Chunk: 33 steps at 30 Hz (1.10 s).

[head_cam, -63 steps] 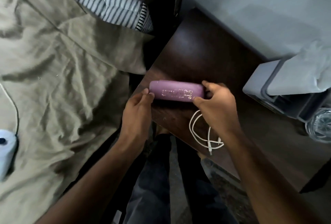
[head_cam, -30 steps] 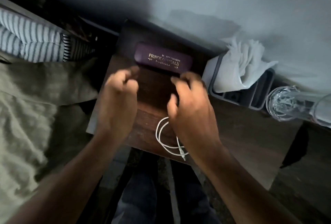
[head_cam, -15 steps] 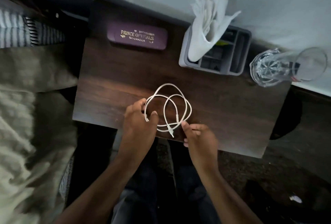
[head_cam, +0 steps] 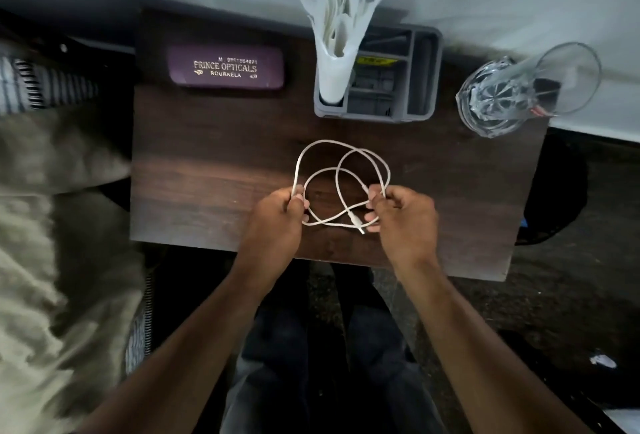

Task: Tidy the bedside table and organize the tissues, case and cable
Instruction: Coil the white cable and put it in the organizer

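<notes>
A white cable (head_cam: 337, 170) lies in loose loops near the front middle of the dark wooden bedside table (head_cam: 207, 170). My left hand (head_cam: 277, 222) pinches the loops' left side. My right hand (head_cam: 403, 218) pinches the right side, close to a plug end. A purple glasses case (head_cam: 227, 67) with gold lettering lies flat at the back left of the table. White tissues (head_cam: 337, 38) stand upright in the left compartment of a grey organizer (head_cam: 420, 80) at the back middle.
A clear glass (head_cam: 502, 101) lies tipped on its side at the back right corner. A bed with olive sheets (head_cam: 41, 260) and a striped pillow (head_cam: 38, 83) borders the table's left. A pale wall runs behind. My legs and dark floor are below the front edge.
Both hands left the case at the back left and came to the cable. Since half a second ago they have closed on the loops from each side and spread them wider.
</notes>
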Each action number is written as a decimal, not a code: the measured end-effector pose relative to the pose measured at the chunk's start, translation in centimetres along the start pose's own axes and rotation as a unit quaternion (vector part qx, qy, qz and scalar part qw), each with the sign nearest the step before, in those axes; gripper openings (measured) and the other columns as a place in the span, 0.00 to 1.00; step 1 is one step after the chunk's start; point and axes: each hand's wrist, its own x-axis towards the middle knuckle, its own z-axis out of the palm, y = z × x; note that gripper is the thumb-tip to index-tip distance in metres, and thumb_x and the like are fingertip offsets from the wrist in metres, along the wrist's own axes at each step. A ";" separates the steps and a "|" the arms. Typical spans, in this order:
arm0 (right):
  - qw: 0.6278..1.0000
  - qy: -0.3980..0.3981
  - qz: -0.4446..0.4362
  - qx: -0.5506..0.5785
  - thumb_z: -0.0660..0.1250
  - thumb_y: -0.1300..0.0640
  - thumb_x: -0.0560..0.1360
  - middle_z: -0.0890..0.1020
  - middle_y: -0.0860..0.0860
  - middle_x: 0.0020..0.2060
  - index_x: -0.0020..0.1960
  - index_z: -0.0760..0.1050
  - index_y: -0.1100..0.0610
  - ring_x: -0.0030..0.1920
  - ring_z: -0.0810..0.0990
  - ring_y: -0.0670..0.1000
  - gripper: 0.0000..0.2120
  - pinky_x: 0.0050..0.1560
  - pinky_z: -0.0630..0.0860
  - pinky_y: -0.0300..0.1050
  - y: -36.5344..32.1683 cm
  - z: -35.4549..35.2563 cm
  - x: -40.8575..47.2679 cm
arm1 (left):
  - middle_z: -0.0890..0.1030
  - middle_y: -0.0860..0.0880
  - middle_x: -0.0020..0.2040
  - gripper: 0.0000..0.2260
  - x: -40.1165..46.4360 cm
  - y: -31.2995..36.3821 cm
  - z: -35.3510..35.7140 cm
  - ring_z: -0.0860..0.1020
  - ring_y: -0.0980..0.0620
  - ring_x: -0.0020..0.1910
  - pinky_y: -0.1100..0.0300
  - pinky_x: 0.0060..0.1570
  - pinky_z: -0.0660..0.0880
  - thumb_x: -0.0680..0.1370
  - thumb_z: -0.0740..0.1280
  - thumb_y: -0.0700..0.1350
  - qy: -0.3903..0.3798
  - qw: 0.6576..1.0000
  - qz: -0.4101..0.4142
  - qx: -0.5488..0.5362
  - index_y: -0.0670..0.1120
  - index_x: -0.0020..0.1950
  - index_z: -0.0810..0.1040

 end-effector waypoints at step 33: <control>0.990 -0.062 -0.099 -0.073 0.70 0.66 0.76 0.86 0.48 0.40 0.47 0.84 0.50 0.35 0.81 0.41 0.11 0.38 0.78 0.33 -1.2 -5.9 1.0 | 0.87 0.53 0.42 0.08 -1.5 2.8 2.6 0.84 0.63 0.42 0.72 0.41 0.74 0.83 0.66 0.44 -0.043 0.987 0.157 0.000 0.50 0.58 0.82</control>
